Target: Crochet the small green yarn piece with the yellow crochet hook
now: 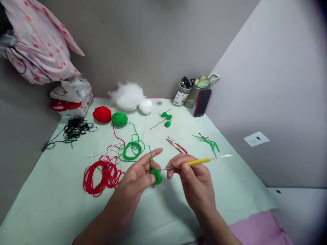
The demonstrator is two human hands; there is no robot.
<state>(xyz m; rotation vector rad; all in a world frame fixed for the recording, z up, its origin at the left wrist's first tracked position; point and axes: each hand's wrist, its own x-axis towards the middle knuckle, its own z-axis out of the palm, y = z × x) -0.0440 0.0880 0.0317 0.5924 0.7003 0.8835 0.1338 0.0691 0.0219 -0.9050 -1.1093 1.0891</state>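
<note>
My left hand [139,177] pinches a small green crochet piece [156,177] between thumb and fingers, its index finger stretched out. A strand of green yarn rises from the piece past that finger. In my right hand [195,180] is a crochet hook [198,162] with a yellow handle, held like a pen. The hook's metal tip reaches the right edge of the green piece; whether it sits inside a stitch I cannot tell. Just beyond my hands lie thread snips [177,145] with orange handles. A loose coil of green yarn [132,150] rests beyond my left hand.
Red yarn [103,178] lies tangled at left, black cord [76,127] farther back. Behind are a red ball [102,114], a green ball [119,119], white stuffing [129,96] and small green pieces [167,117]. A bottle [192,96], pen cup [181,94] and phone [202,103] stand back right.
</note>
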